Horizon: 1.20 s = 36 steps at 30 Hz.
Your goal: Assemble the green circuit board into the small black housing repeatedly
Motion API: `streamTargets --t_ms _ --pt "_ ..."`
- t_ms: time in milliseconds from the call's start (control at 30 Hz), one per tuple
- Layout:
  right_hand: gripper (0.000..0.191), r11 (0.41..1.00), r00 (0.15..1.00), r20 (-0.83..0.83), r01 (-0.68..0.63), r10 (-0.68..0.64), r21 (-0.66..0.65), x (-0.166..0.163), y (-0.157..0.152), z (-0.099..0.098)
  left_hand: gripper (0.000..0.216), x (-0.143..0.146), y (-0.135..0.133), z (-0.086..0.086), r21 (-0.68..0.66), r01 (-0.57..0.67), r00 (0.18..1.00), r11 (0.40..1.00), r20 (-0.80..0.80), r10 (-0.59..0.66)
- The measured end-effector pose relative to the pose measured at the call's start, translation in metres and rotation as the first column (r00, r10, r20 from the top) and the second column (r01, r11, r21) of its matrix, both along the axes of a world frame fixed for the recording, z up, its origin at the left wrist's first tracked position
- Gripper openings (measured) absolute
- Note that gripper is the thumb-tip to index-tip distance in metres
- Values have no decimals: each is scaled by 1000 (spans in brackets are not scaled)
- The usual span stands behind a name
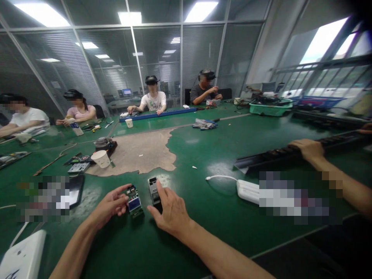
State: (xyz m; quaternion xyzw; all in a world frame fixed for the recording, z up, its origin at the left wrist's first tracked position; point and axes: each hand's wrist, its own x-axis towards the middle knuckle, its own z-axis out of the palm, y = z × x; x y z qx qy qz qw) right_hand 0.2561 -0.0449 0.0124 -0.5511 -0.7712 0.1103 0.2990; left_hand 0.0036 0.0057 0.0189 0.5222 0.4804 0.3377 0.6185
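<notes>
Between thumb and fingers, my left hand grips the left edge of a small green circuit board with a dark blue display. The board is tilted up just above the green tabletop. Just to its right, a small grey-and-black device housing lies on the table. My right hand is closed around that housing, its forefinger along the right side and its thumb near the lower left. My other right fingers are curled, and part of the housing's lower end is hidden by the hand.
A paper cup stands beyond my left hand, near loose electronic parts. To the right are a white power bank with a cable and a long black metal rail under a co-worker's hand. Several people sit around the table.
</notes>
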Motion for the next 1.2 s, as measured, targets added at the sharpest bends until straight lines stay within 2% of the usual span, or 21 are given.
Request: streamTargets --t_ms 167,333,567,767,1000,1200 --pt "62 1000 1000 -14 13 -13 18 0 4 -7 69 1 -2 2 -12 20 1000 1000 8 -19" --pt "60 998 995 -104 20 -14 57 -1 8 -10 72 1 -2 -1 -21 23 999 1000 48 -22" --pt "62 989 975 -203 -64 91 137 -25 -3 17 73 -4 -1 -2 -35 10 998 999 63 -8" --pt "61 992 990 -108 -79 90 101 -59 -16 37 69 -13 1 -4 -84 43 998 996 57 -38" --pt "66 998 996 63 -62 61 21 -81 -15 36 61 -14 0 -9 -24 -15 1000 1000 -4 15" --pt "63 999 994 105 -40 40 -2 -83 -10 32 57 -14 0 -10 -2 41 999 999 -25 -41"
